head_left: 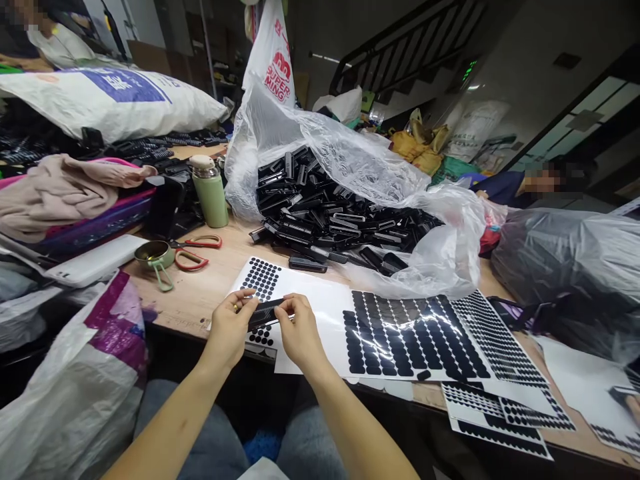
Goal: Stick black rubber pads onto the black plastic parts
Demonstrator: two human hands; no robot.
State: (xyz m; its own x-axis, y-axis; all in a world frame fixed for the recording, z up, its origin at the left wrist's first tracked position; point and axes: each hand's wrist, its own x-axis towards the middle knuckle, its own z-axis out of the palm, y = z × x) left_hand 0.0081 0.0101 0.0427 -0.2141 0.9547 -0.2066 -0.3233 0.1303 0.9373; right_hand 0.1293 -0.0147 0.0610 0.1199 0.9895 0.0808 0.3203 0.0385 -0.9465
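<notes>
My left hand grips the left end of a small black plastic piece, with a ring on one finger. At its other end, my right hand pinches it between thumb and fingers. The piece is held above the front edge of the table, over white sticker sheets. Beneath and behind the hands lies a sheet of round black stickers. To the right is a sheet of larger black rounded stickers. Beyond the hands, a heap of similar black pieces spills from a clear plastic bag.
Red-handled scissors, a small green cup and a green thermos stand at left. More sticker sheets overhang the front edge. A large grey bag sits at right. Another person is at the far right.
</notes>
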